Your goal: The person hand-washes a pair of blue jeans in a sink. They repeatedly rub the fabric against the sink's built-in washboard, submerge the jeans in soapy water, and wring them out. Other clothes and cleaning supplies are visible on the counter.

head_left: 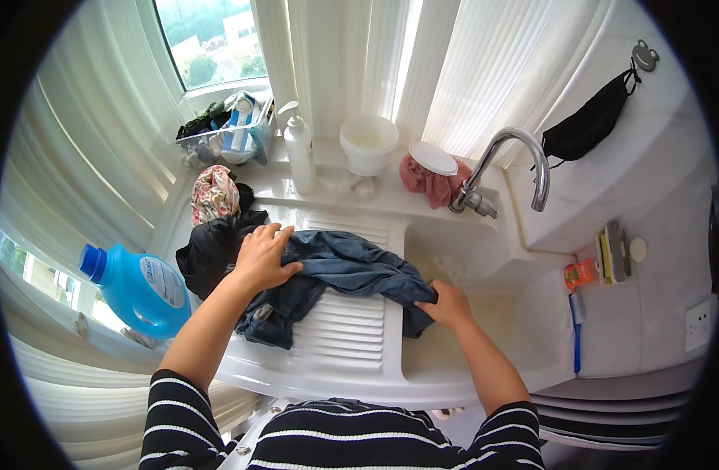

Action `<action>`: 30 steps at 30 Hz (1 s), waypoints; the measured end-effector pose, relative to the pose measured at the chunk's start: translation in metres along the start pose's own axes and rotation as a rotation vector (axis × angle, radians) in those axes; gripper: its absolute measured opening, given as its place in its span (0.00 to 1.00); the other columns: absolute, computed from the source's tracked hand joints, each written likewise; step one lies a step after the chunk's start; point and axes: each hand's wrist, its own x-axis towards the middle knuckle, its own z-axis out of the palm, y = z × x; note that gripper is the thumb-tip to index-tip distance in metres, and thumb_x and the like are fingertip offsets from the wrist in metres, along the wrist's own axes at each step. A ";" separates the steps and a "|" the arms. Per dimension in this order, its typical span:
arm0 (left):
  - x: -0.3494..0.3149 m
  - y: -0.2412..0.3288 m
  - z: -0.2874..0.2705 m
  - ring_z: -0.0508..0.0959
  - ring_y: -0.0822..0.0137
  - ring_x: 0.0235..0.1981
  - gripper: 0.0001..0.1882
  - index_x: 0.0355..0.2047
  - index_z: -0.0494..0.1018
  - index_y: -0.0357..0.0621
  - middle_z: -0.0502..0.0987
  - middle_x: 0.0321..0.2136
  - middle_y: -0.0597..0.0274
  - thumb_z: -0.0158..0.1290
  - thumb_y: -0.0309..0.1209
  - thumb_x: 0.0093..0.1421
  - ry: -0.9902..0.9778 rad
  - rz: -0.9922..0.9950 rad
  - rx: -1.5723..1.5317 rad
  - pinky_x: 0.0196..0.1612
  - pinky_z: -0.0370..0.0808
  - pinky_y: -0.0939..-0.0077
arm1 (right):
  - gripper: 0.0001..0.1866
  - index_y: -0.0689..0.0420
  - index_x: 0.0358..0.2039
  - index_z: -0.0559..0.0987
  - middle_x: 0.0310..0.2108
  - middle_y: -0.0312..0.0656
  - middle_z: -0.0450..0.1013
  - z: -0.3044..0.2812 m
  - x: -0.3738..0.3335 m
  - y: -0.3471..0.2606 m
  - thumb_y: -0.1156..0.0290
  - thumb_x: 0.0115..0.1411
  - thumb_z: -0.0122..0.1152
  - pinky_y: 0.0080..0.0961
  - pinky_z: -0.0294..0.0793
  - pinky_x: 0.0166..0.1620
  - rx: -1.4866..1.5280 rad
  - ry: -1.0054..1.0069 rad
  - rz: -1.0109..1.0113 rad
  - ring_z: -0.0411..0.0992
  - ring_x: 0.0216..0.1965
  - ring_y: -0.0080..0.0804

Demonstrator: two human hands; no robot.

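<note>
A pair of dark blue jeans stretches across the ribbed washboard of a white laundry sink, its right end hanging over the basin. My left hand lies with fingers spread where the denim meets a bunched black garment. The jeans' right end is pinched by my right hand above the basin, which has some cloudy water in it. Part of the denim is folded over toward me below my left hand. The fingertips of my right hand are partly hidden by the cloth.
A blue detergent jug stands at the left edge, near floral cloth. Along the back are a clear bin, a white pump bottle, a white tub, a pink cloth and a tall faucet. A blue brush hangs right.
</note>
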 end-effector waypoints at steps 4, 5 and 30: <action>0.027 0.022 0.020 0.67 0.48 0.60 0.29 0.57 0.69 0.42 0.70 0.56 0.47 0.55 0.47 0.60 0.086 0.109 -0.153 0.61 0.62 0.56 | 0.17 0.52 0.30 0.74 0.27 0.41 0.75 -0.038 -0.006 -0.021 0.65 0.43 0.74 0.39 0.73 0.32 -0.071 0.485 -0.114 0.75 0.29 0.47; 0.034 0.026 0.029 0.67 0.48 0.59 0.29 0.56 0.70 0.42 0.71 0.55 0.47 0.54 0.48 0.60 0.108 0.114 -0.166 0.61 0.63 0.56 | 0.17 0.52 0.29 0.73 0.26 0.40 0.75 -0.045 -0.004 -0.021 0.67 0.43 0.73 0.38 0.73 0.31 -0.107 0.607 -0.121 0.75 0.28 0.46; 0.066 0.025 0.031 0.78 0.46 0.43 0.21 0.44 0.75 0.40 0.78 0.40 0.44 0.61 0.42 0.57 0.287 -0.126 -0.274 0.46 0.74 0.56 | 0.20 0.56 0.33 0.78 0.28 0.46 0.77 -0.005 -0.071 -0.003 0.56 0.45 0.71 0.39 0.74 0.35 0.053 -0.371 -0.154 0.76 0.30 0.46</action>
